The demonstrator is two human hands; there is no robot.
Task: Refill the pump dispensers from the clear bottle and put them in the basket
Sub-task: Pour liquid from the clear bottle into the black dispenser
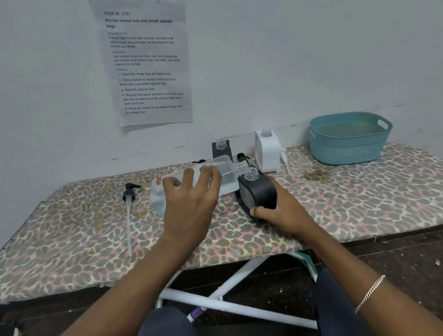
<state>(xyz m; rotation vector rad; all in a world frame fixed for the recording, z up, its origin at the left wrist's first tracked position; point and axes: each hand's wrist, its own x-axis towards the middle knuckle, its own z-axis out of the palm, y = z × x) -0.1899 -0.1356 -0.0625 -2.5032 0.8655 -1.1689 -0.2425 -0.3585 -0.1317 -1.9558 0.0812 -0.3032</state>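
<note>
While the teal plastic basket [346, 151] holds nothing yet, the left hand [190, 199] grips the tilted clear plastic bottle [226, 177] over the black square dispenser [258, 191], which is clasped in the right hand [280, 213]; the white dispenser [267, 151] and second black dispenser [221, 150] wait uncapped.

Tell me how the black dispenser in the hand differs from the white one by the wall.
The black dispenser is dark, near the person and held by the right hand; the white dispenser is pale, back by the wall and untouched. The clear bottle is tipped at the black dispenser's mouth; nothing is at the white dispenser's. Both have bare, open necks.
</note>
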